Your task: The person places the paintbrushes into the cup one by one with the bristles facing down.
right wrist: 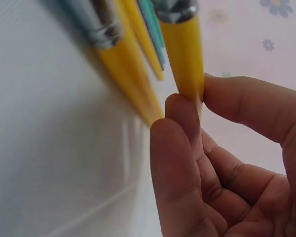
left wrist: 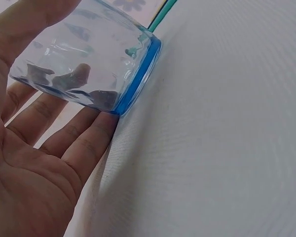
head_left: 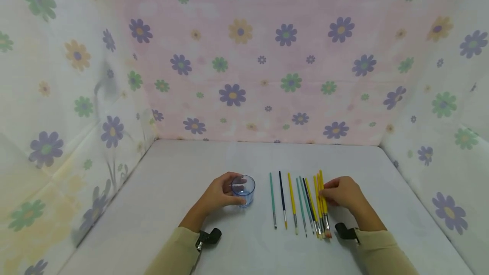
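Observation:
My left hand (head_left: 215, 194) holds a clear drinking glass (head_left: 247, 186) with a bluish tint, thumb and fingers on opposite sides. In the left wrist view the glass (left wrist: 96, 54) shows a thick blue base, close over the white cloth. On the right, my right hand (head_left: 345, 192) pinches a yellow paintbrush (right wrist: 183, 57) by its handle between thumb and fingertips. This brush is at the right end of a row of paintbrushes, bristles toward me. Other yellow brushes (right wrist: 138, 94) lie right beside it in the right wrist view.
Between the hands lie a teal brush (head_left: 272, 198), a dark blue brush (head_left: 282, 194) and a yellow brush (head_left: 292, 194), spaced apart; several more crowd together to their right. A white-covered table (head_left: 153, 224) is enclosed by flower-patterned cloth walls (head_left: 259, 46) at back and sides.

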A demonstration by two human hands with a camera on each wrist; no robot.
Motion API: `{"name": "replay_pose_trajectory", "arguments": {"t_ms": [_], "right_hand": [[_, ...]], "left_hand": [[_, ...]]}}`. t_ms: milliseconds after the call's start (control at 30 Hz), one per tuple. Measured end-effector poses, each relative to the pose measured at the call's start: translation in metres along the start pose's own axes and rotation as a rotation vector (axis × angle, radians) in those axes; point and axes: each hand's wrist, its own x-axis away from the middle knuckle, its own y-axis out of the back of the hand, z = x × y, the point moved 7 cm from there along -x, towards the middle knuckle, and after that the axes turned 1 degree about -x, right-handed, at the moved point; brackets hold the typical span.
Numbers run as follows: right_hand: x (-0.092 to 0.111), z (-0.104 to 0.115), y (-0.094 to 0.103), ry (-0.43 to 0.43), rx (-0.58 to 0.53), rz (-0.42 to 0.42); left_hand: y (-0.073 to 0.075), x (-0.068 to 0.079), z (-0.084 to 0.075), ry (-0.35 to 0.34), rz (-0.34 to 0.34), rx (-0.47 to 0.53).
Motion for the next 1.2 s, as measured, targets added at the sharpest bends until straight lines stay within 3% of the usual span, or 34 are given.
{"name": "replay_pose_trajectory", "arguments": {"t_ms": [700, 1033, 1200], "right_hand": [[0.003, 0.071, 0.005, 0.119, -0.322, 0.030], [0.020, 0.105, 0.011, 0.263, -0.473, -0.053], [0.029, 0.117, 0.010, 0.295, -0.511, -0.112]], "left_hand": [[0.001, -0.001, 0.004, 0.008, -0.010, -0.014], [0.001, -0.001, 0.005, 0.002, -0.013, -0.026], [0.001, -0.001, 0.005, 0.005, -0.013, -0.024]]}}
